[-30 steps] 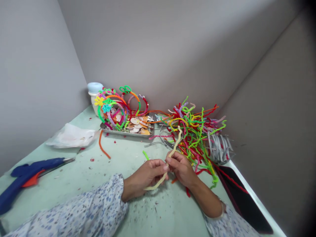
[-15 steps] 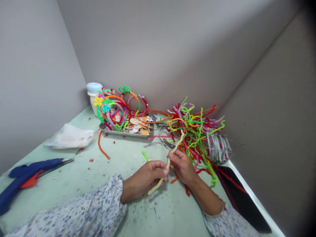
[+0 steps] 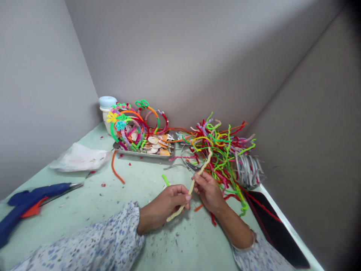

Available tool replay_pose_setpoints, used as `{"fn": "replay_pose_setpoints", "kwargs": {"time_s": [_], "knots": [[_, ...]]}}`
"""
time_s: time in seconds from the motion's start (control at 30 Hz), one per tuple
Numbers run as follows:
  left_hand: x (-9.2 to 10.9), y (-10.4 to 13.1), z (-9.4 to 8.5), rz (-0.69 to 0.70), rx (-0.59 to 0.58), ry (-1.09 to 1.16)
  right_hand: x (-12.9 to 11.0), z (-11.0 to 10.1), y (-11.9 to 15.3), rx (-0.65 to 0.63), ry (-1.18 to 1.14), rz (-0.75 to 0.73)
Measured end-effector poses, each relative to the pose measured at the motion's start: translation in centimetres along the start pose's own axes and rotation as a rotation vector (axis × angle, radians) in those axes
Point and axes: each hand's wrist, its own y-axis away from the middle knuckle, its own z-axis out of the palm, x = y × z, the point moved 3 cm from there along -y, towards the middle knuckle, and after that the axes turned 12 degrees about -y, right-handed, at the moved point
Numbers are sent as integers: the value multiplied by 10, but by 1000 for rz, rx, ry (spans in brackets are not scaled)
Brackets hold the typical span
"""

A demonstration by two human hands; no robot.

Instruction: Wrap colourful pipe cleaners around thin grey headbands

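A pale yellow pipe cleaner (image 3: 207, 162), slightly wavy, runs slantwise through both hands above the table. My left hand (image 3: 167, 205) pinches it near its lower end, which sticks out below the thumb. Higher up, my right hand (image 3: 209, 190) grips it between thumb and fingers, and its upper end bends up in front of the tangle. Just beyond my right hand lies a big heap of coloured pipe cleaners (image 3: 225, 154), red, green, yellow and pink. Between the hands and the tray a short green piece (image 3: 165, 179) rests on the table.
A metal tray (image 3: 146, 156) of shells carries several decorated headbands (image 3: 131, 120). Behind it stands a jar with a blue lid (image 3: 107, 101). Left are a plastic bag (image 3: 81, 158) and a blue glue gun (image 3: 36, 195). A dark flat object (image 3: 278, 233) lies along the right edge.
The upper end of the pale yellow pipe cleaner has tilted a little to the right and curved more. Both hands keep nearly the same place and grip.
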Motion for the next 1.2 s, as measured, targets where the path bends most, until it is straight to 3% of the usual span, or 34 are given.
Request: {"fn": "replay_pose_setpoints", "kwargs": {"time_s": [0.47, 0.77, 1.2], "knots": [[2, 3, 4, -2, 5, -84, -8, 1, 1, 96, -84, -91], [2, 1, 5, 98, -38, 28, -1, 10, 9, -67, 37, 23], [-3, -3, 2, 55, 34, -87, -3, 7, 5, -7, 32, -4]]}}
